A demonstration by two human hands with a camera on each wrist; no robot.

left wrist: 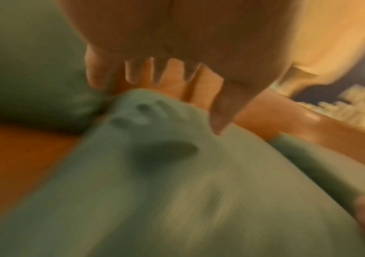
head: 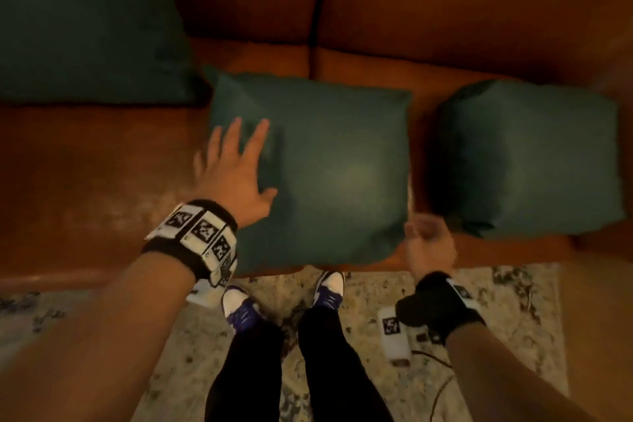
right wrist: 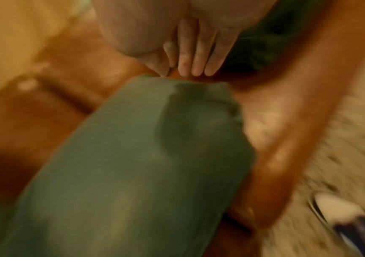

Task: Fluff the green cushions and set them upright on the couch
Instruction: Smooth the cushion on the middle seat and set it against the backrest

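Beneath the spread left hand (head: 233,168), the middle green cushion (head: 329,168) lies flat on the orange couch (head: 85,181), fingers straight on its near-left edge, seemingly bracing it for a plumping. The right hand (head: 430,247) hangs loosely curled and empty at its other corner; beyond it rests a second cushion (head: 527,161), while a third cushion (head: 85,20) already stands upright

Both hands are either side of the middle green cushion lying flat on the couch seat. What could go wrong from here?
1. The middle cushion overhangs the seat's front edge above the shoes; a hard pat could tip it onto the rug.
2. The right cushion lies close beside it, so the right hand may knock it when swinging in.
3. The left hand is open and only rests on the fabric, so a one-sided lift may slip.
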